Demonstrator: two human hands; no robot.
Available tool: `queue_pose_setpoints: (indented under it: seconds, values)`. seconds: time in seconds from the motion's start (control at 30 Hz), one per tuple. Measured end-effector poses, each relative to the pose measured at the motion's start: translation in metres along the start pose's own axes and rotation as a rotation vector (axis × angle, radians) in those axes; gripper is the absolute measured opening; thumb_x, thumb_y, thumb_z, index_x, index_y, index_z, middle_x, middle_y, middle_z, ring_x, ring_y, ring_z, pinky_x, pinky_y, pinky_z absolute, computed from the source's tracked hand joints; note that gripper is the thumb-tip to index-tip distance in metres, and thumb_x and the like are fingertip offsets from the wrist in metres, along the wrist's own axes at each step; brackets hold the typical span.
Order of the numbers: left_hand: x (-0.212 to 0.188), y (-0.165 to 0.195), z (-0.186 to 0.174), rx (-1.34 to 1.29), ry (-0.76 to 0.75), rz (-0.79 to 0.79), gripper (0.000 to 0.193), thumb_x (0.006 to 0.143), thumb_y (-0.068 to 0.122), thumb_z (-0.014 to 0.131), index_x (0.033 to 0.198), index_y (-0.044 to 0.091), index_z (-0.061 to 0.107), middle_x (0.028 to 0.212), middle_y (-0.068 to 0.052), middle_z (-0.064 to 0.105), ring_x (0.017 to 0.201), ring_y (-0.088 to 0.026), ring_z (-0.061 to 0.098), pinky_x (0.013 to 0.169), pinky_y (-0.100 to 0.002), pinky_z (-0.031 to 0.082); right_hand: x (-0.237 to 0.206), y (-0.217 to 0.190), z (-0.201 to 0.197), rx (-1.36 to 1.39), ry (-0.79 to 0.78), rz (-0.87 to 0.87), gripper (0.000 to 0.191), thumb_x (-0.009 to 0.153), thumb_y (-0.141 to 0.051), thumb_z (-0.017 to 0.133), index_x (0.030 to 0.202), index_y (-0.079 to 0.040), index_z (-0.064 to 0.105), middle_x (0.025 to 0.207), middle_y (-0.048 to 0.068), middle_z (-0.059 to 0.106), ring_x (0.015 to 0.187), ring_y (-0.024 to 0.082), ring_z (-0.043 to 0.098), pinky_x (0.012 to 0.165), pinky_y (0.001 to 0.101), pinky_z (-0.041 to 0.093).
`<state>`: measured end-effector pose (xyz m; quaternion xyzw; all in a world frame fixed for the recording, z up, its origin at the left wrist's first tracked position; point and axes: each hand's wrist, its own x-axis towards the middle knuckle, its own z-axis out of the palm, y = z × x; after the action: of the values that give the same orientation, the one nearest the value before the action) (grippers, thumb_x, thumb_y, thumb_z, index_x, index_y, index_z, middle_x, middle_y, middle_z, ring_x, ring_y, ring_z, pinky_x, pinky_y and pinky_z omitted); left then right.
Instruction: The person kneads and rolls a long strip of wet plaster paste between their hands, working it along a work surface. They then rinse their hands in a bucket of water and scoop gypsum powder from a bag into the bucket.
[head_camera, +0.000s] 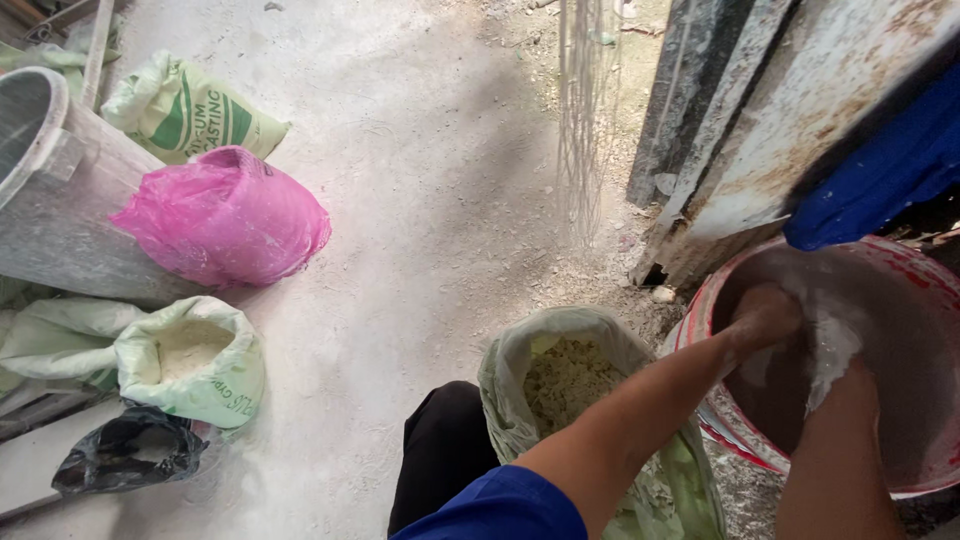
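A red-and-white bucket (700, 330) at the lower right holds a grey-brown wet mix with a streak of white powder (835, 350) in it. Both of my hands are down inside it. My left hand (765, 315) reaches in from the left, its fingers pressed into the mix near the bucket wall. My right hand (850, 385) comes in from below and lies against the white powder, which partly coats it. The fingers of both hands are hidden in the mix.
An open sack of pale crumbly material (565, 380) stands by my knee. To the left are an open green sack of powder (190, 355), a pink bag (225, 215), a grey bin (60, 210), a printed sack (190, 110) and a black bag (130, 450). A rusty metal panel (760, 140) and a blue cloth (880, 170) are above the bucket.
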<state>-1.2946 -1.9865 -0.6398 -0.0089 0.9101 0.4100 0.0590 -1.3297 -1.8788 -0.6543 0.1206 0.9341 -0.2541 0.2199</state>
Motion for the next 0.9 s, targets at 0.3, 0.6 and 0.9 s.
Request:
queue_pose_setpoints:
  seconds: [0.3, 0.6, 0.9]
  values:
    - [0.001, -0.001, 0.004, 0.154, -0.075, 0.136, 0.028, 0.078, 0.025, 0.061, 0.088, 0.007, 0.080, 0.100, -0.021, 0.078, 0.095, -0.036, 0.077, 0.083, -0.047, 0.062, -0.006, -0.015, -0.005, -0.016, -0.027, 0.007, 0.047, 0.096, -0.014, 0.062, 0.141, -0.005, 0.055, 0.127, 0.009, 0.064, 0.107, 0.019, 0.063, 0.092, 0.0365, 0.051]
    - [-0.024, -0.005, 0.020, 0.145, 0.030, 0.172, 0.041, 0.074, 0.033, 0.069, 0.104, 0.005, 0.074, 0.102, -0.022, 0.075, 0.092, -0.041, 0.075, 0.079, -0.051, 0.060, -0.012, 0.004, -0.006, -0.025, -0.029, 0.029, 0.047, 0.095, -0.014, 0.062, 0.141, -0.005, 0.055, 0.127, 0.009, 0.064, 0.107, 0.019, 0.063, 0.092, 0.0365, 0.051]
    - [-0.019, -0.015, 0.019, 0.439, -0.012, 0.285, 0.028, 0.080, 0.034, 0.062, 0.090, 0.016, 0.081, 0.100, -0.012, 0.079, 0.090, -0.030, 0.077, 0.083, -0.046, 0.063, -0.009, -0.004, -0.011, -0.018, -0.023, 0.043, 0.047, 0.095, -0.014, 0.062, 0.140, -0.004, 0.055, 0.126, 0.009, 0.064, 0.107, 0.019, 0.063, 0.092, 0.0365, 0.051]
